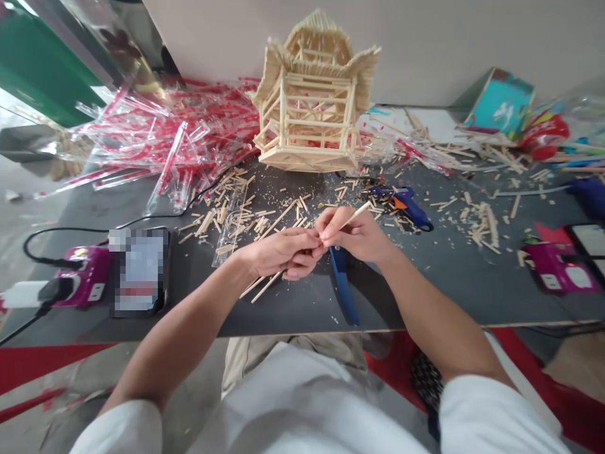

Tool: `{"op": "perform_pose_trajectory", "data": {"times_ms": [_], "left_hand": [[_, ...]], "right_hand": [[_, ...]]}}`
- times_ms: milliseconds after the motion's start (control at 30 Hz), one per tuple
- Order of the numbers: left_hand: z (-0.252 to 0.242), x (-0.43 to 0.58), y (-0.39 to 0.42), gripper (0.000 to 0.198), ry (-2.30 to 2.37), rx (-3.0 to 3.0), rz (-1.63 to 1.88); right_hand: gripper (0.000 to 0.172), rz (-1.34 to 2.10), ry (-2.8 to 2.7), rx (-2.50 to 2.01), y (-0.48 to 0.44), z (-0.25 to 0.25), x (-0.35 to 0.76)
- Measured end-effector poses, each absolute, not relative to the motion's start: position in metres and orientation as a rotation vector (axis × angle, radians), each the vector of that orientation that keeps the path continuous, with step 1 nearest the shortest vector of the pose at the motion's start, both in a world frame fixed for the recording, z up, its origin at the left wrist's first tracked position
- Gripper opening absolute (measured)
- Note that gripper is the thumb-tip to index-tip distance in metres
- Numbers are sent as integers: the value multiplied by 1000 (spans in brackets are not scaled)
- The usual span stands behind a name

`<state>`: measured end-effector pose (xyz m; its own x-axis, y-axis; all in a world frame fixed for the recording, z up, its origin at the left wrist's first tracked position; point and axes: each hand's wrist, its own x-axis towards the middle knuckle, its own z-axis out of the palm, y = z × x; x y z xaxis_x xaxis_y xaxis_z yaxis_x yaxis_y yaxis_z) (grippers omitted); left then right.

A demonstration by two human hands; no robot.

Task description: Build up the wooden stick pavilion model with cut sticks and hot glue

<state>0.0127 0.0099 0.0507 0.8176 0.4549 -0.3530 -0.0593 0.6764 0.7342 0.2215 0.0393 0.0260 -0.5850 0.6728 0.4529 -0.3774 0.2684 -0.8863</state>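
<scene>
In my right hand (352, 233) a pale thin wooden stick (360, 210) is pinched, its free end pointing up and to the right. My left hand (295, 249) is closed, its fingertips meeting those of the right hand; what lies between them is hidden. Under the hands, a tool with a blue handle (344, 287) rests on the table, its upper end covered by the right hand. Several loose wooden sticks (265, 289) lie below and beside my left hand. Behind the hands stands a pavilion model (316, 120) built of such sticks.
Cut stick pieces (227, 202) and a clear ruler (229, 230) lie left. A blue glue gun (409, 208) lies right of the hands. Red-and-clear plastic wrappers (189, 126) heap behind. A phone (140, 271) and purple power blocks (87, 274) with cables sit toward the sides.
</scene>
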Motion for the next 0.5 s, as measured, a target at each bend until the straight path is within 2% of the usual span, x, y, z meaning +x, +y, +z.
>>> {"op": "perform_pose_trajectory", "data": {"times_ms": [300,500], "left_hand": [[49,17,8,23,587,852,389],[49,21,4,31,692,853,435]], "right_hand": [[13,1372,-1699,-340,39,22,224],[10,1347,-1730,-381,41,19,226]]}}
